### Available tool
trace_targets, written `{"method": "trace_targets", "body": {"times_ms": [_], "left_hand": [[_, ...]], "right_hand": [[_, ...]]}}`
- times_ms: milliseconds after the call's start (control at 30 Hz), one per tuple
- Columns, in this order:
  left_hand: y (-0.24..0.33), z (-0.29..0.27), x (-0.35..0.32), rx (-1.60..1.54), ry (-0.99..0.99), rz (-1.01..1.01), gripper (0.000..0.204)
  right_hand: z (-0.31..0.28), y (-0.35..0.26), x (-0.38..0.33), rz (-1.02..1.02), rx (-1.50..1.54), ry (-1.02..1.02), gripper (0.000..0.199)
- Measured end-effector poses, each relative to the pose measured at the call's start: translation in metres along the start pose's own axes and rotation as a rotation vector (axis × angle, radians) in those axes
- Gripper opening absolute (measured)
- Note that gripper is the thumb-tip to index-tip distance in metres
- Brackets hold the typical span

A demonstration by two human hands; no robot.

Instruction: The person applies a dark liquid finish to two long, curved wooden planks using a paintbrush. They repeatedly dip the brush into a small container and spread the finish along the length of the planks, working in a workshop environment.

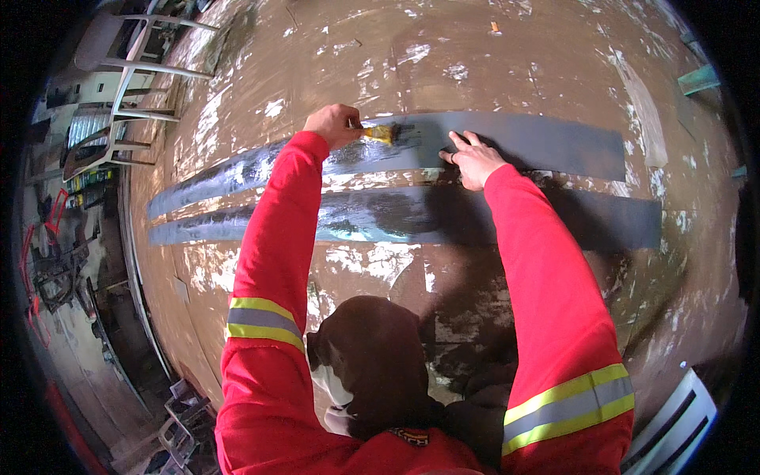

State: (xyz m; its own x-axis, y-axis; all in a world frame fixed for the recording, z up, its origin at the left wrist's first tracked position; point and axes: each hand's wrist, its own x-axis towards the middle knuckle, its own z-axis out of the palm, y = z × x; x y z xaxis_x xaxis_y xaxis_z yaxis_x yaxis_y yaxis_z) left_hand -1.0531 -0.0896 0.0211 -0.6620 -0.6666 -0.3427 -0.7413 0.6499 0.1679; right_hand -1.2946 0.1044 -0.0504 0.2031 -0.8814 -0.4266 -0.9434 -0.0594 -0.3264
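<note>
My left hand (334,127) is closed round the handle of a yellow paintbrush (378,133). The brush's dark tip touches the upper of two long grey strips, the upper strip (554,144) lying across a brown, stained surface. Left of the tip, that strip is smeared with a dark, glossy wet coating. Parallel and nearer to me lies the lower strip (625,220), its left and middle parts also coated and shiny. With fingers spread, my right hand (475,162) rests at the near edge of the upper strip, right of the brush, holding nothing.
Pale chairs (141,62) stand at the far left, and a slatted pale chair (673,427) is at the lower right. A greenish piece (699,80) juts in at the right. My bent knee (376,356) is close below the strips. Clutter lines the left side.
</note>
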Motion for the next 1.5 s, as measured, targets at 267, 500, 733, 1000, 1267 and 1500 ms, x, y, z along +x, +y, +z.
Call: {"method": "trace_targets", "body": {"times_ms": [267, 500, 733, 1000, 1267, 1500], "left_hand": [[0.021, 0.027, -0.032, 0.212, -0.083, -0.201, 0.024], [0.02, 0.01, -0.037, 0.6, -0.082, -0.288, 0.022], [0.082, 0.03, -0.026, 0.244, -0.033, -0.142, 0.023], [0.006, 0.034, -0.05, 0.427, -0.051, -0.322, 0.023], [-0.037, 0.02, -0.08, 0.445, -0.023, -0.395, 0.028], [0.061, -0.007, -0.026, 0.055, 0.15, -0.197, 0.019]], "right_hand": [[-0.002, 0.022, -0.002, -0.08, 0.18, 0.035, 0.055], [0.004, 0.026, -0.002, -0.089, 0.054, 0.057, 0.05], [0.011, 0.026, -0.002, -0.095, 0.044, 0.072, 0.051], [0.006, 0.021, 0.0, -0.08, 0.058, 0.028, 0.052], [0.005, 0.02, -0.001, -0.064, 0.033, 0.023, 0.056], [0.013, 0.029, -0.006, -0.079, -0.03, 0.09, 0.046]]}}
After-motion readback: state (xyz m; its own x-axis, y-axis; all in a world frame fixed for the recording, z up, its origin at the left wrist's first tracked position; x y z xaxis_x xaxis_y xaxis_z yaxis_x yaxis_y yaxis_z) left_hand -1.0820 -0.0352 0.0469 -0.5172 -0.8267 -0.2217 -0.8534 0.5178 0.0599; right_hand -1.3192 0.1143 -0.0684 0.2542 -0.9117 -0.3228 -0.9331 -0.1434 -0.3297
